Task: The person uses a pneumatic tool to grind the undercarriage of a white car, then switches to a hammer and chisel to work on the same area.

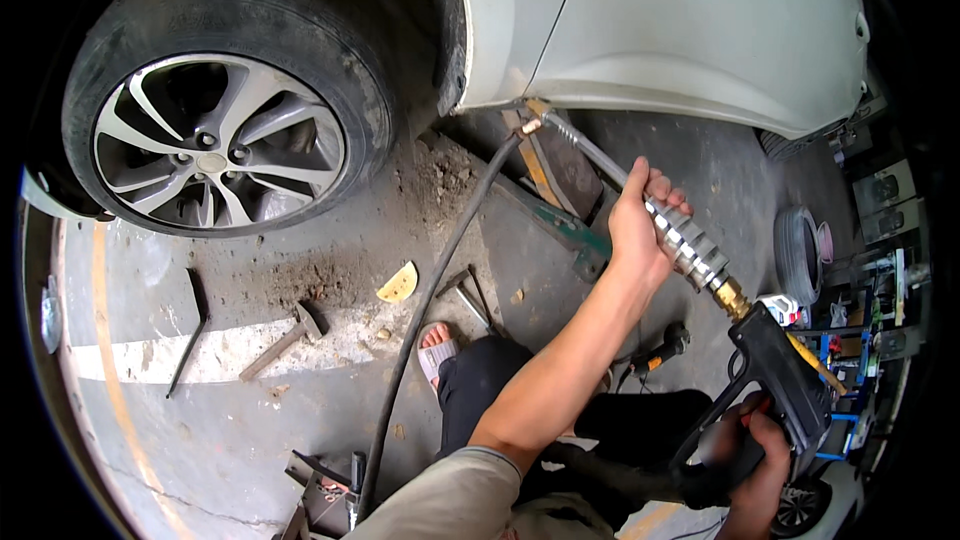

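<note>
My left hand (642, 222) is wrapped round the silver shaft of a long pistol-grip tool (697, 250), just above its ribbed part. My right hand (762, 455) grips the tool's black handle, with the fingers partly hidden behind it. A brass fitting (731, 295) joins shaft and handle. The far tip of the tool touches or nearly touches the lower sill edge of a white car (690, 30), behind the front wheel (210, 155). From a copper-coloured piece near the tip, a thick black cable (430, 290) curves down toward the lower edge.
On the floor lie a hammer (283, 338), a thin dark bar (194, 325), a second hammer-like tool (468, 298), a yellow half-disc (398, 282) and loose dirt. A green metal frame (560, 225) reaches under the car. A power tool (665, 348) and a tyre (797, 255) are to the right.
</note>
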A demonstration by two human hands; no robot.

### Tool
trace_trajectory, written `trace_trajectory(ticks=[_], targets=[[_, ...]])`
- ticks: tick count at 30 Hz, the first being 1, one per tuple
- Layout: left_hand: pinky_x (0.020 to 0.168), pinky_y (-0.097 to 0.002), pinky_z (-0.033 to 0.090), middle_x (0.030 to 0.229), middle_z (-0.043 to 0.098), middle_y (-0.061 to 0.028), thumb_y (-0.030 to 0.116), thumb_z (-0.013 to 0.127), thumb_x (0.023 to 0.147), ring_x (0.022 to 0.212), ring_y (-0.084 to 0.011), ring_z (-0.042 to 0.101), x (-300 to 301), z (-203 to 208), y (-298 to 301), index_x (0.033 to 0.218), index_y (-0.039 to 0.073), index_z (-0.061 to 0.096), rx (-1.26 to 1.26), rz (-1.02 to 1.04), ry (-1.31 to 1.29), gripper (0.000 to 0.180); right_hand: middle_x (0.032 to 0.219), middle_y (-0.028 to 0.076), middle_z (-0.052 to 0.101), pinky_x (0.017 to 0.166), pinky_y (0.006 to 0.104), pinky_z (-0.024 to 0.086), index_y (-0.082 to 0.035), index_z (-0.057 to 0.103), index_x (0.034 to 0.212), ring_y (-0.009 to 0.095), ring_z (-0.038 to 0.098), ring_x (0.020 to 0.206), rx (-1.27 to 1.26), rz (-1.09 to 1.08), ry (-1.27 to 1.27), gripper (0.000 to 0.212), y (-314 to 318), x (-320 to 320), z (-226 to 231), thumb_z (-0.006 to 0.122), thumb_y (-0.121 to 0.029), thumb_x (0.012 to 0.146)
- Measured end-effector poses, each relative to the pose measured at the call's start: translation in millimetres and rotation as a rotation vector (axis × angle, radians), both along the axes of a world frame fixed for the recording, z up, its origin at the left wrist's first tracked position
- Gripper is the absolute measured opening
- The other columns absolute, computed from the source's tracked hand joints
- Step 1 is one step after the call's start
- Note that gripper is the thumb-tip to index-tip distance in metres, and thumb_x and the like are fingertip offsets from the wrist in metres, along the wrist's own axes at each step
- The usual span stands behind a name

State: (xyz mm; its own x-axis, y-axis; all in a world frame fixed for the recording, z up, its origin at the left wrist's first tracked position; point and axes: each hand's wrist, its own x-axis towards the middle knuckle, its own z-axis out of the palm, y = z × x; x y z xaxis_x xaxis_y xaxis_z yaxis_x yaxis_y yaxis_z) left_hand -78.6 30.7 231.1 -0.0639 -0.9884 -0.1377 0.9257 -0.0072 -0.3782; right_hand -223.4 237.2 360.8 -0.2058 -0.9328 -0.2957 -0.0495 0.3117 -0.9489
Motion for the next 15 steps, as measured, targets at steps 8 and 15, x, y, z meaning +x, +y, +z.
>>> trace_trajectory(ticks=[8,15], targets=[[0.057,-0.0295,0.046,0.057,0.045,-0.0009,0.032,0.058,0.091,0.057,-0.0151,0.049,49.1,-42.0,-51.8,0.070,0.012,0.046,0.012,-0.032,-0.144,0.031,0.065,0.003,0.052,0.045,0.0243,0.037,-0.007,0.055,0.087,0.013,0.049,0.052,-0.028,-0.042,-0.018,0.018,-0.1,-6.7,-5.1,0.060,-0.023,0.080],[0.057,-0.0300,0.041,0.058,0.036,0.0011,0.030,0.055,0.092,0.058,-0.0145,0.044,-36.8,6.0,20.8,0.072,0.013,0.043,-0.050,-0.085,-0.075,0.029,0.061,0.002,0.050,0.042,0.0238,0.033,-0.008,0.053,0.087,0.011,0.045,0.048,0.031,0.012,0.046,0.024,11.7,-53.7,13.5,0.063,-0.029,0.078]])
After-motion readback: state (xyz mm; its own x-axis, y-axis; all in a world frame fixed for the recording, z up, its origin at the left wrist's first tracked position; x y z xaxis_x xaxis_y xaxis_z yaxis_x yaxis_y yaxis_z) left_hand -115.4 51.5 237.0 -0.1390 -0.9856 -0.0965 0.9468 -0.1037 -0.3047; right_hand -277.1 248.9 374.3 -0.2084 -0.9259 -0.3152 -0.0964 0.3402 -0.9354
